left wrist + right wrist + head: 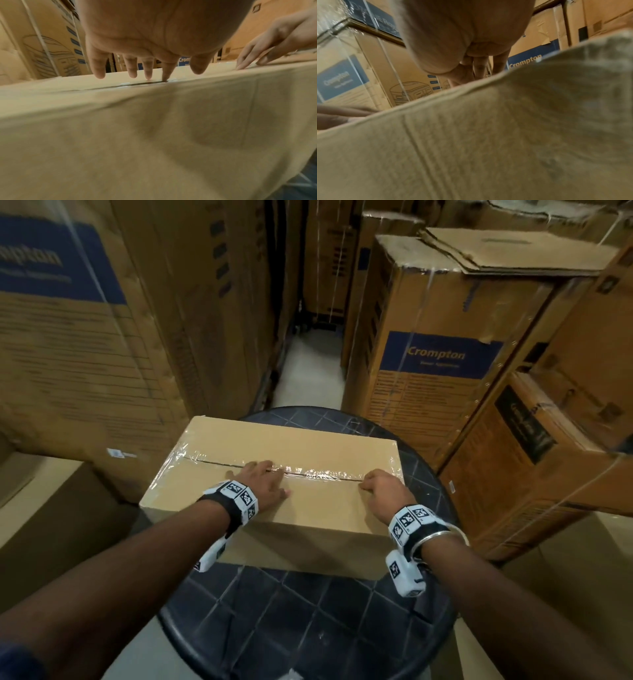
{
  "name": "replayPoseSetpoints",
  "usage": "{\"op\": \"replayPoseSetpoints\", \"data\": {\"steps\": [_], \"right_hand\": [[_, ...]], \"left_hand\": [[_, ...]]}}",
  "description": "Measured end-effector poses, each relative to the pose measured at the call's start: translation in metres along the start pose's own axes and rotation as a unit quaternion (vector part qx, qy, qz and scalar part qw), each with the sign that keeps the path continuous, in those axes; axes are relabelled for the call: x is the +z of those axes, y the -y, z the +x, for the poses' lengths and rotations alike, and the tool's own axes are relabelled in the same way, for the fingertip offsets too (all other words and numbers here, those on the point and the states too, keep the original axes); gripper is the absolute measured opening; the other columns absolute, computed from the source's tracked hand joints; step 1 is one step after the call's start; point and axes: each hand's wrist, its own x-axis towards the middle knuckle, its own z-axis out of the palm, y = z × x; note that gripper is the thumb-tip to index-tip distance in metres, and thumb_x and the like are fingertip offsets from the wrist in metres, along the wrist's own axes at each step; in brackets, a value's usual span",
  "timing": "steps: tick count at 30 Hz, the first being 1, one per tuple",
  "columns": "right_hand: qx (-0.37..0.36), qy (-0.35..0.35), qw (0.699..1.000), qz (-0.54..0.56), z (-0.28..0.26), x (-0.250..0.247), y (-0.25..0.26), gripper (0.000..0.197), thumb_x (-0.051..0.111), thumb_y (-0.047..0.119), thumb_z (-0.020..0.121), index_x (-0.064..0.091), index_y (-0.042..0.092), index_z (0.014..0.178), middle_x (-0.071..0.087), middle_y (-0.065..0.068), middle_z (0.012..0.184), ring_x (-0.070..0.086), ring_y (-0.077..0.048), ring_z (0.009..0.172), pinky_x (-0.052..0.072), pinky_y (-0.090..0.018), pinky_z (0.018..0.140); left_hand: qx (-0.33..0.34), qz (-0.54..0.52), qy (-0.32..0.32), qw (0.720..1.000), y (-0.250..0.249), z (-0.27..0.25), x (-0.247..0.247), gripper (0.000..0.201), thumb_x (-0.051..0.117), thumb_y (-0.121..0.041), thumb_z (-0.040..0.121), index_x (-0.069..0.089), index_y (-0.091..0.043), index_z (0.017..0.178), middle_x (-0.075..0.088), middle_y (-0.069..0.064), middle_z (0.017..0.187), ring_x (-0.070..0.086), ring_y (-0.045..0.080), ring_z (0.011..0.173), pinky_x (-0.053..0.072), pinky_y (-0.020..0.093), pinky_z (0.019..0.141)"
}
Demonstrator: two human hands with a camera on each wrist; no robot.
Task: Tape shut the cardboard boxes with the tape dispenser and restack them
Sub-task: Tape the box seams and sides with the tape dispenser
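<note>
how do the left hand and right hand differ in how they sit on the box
The left hand lies flat with straight, spread fingers near the middle of the taped seam; the right hand sits near the seam's right end with fingers bent at the knuckles, tips down. Both press on the box top and hold nothing.

One plain box (274, 474) sits on one round table (308, 611). Two hands (260, 481) rest on it. Two Crompton cartons show, at ten (68, 337) and two o'clock (435, 354).

I'm looking into a warehouse or stockroom: tall strapped appliance cartons (435, 344) printed "Crompton" are stacked beyond my fingers (270, 470) and to both sides of them, leaving only a narrow aisle of pale floor (308, 371) straight ahead.
</note>
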Motion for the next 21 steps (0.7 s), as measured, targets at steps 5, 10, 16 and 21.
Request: {"op": "replayPoseSetpoints", "data": {"steps": [5, 10, 16, 21], "right_hand": [[0.003, -0.029, 0.999, 0.043, -0.004, 0.006, -0.008, 0.025, 0.052, 0.019, 0.101, 0.064, 0.014, 0.123, 0.056, -0.004, 0.140, 0.057, -0.031, 0.128, 0.048, -0.039, 0.103], [0.025, 0.075, 0.994, -0.069, -0.008, 0.010, -0.017, 0.083, 0.034, 0.061, 0.106, 0.006, 0.010, 0.166, -0.003, -0.009, 0.174, 0.005, -0.026, 0.161, 0.012, -0.046, 0.129], [0.073, 0.105, 0.983, -0.132, -0.010, 0.013, -0.001, 0.092, 0.020, 0.072, 0.102, -0.004, 0.009, 0.165, -0.014, -0.010, 0.173, -0.005, -0.026, 0.161, 0.004, -0.046, 0.128], [0.127, 0.102, 0.976, -0.145, -0.009, 0.019, 0.015, 0.093, 0.015, 0.073, 0.101, -0.007, 0.008, 0.165, -0.015, -0.011, 0.172, -0.007, -0.027, 0.161, 0.003, -0.047, 0.129]], "left_hand": [[0.017, 0.020, 0.078, 0.997, 0.031, -0.005, 0.005, 0.065, 0.012, -0.071, 0.093, -0.006, -0.048, 0.152, -0.014, -0.018, 0.162, -0.006, 0.022, 0.152, 0.004, 0.072, 0.111], [0.036, 0.044, 0.077, 0.995, 0.047, -0.001, -0.002, 0.068, 0.013, -0.065, 0.098, -0.006, -0.035, 0.156, -0.011, -0.015, 0.163, -0.002, 0.019, 0.152, 0.006, 0.065, 0.116], [0.018, 0.030, 0.098, 0.995, 0.065, 0.001, -0.009, 0.075, 0.016, -0.065, 0.098, 0.001, -0.023, 0.158, -0.004, -0.006, 0.165, 0.004, 0.022, 0.152, 0.009, 0.062, 0.118], [0.053, 0.034, 0.101, 0.993, 0.095, -0.005, -0.011, 0.072, 0.017, -0.064, 0.099, 0.004, -0.025, 0.158, -0.002, -0.008, 0.165, 0.007, 0.026, 0.152, 0.011, 0.064, 0.116]]}}
